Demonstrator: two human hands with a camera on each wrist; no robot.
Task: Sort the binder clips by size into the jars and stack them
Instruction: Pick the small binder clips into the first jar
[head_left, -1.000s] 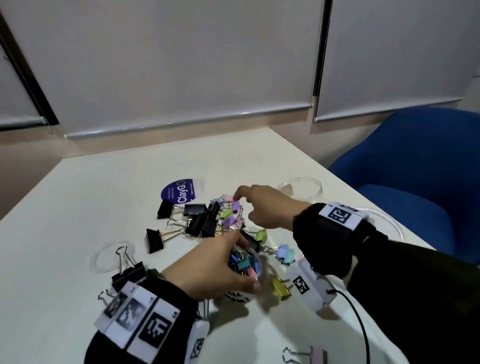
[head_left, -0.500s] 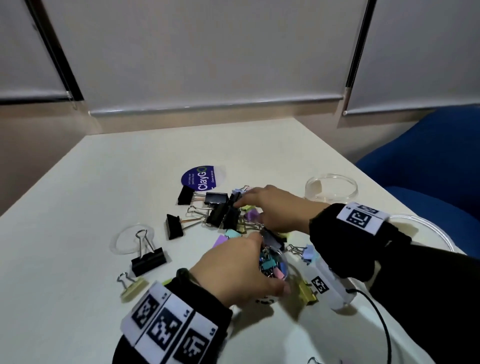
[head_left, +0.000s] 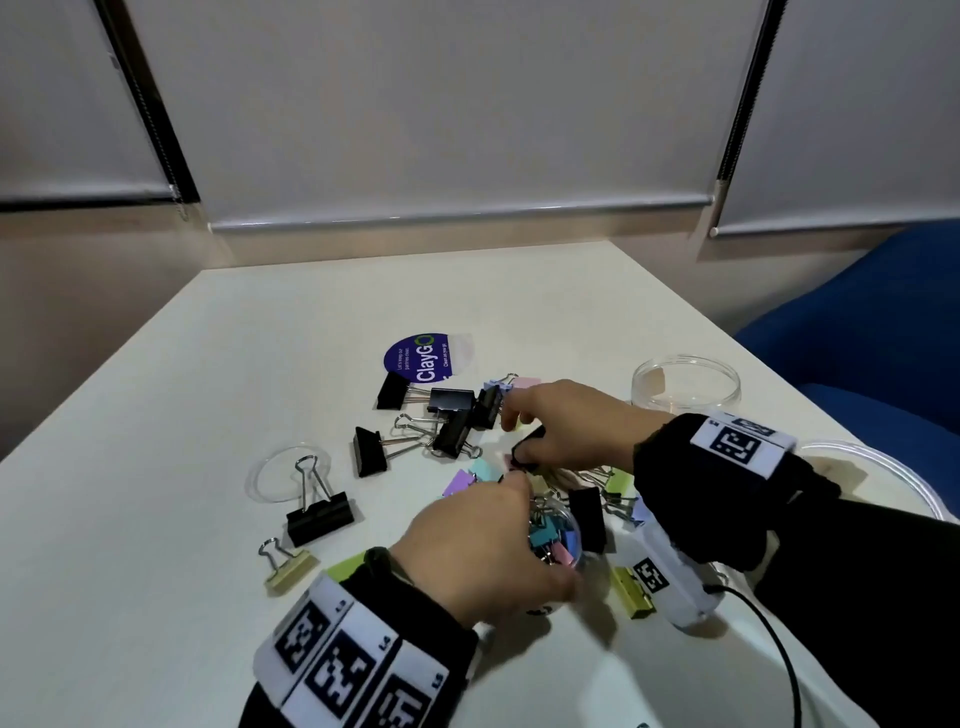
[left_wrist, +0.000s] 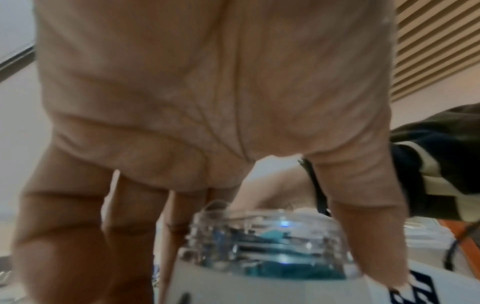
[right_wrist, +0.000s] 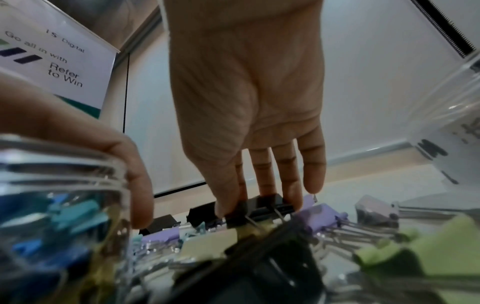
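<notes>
My left hand (head_left: 519, 540) grips a small clear jar (head_left: 558, 538) from above; the jar stands on the table and holds several small coloured binder clips. In the left wrist view its fingers (left_wrist: 369, 226) wrap the jar rim (left_wrist: 267, 246). Just beyond it, my right hand (head_left: 524, 441) pinches a small black binder clip (head_left: 522, 457) between thumb and fingers, low over the loose pile of pastel clips (head_left: 467, 475). The right wrist view shows that black clip (right_wrist: 262, 207) held at the fingertips (right_wrist: 293, 195), beside the jar (right_wrist: 64, 205).
Larger black clips (head_left: 452, 415) lie behind the pile, one more (head_left: 319, 512) on the left by a clear lid (head_left: 270, 473). An empty clear jar (head_left: 685, 384) stands at the right back. A purple ClayGo lid (head_left: 421, 353), beige clip (head_left: 288, 566) and yellow clip (head_left: 631, 592) lie around.
My right hand came down from the far side of the pile and took hold of a small black clip near the jar. The left hand stayed on the jar.
</notes>
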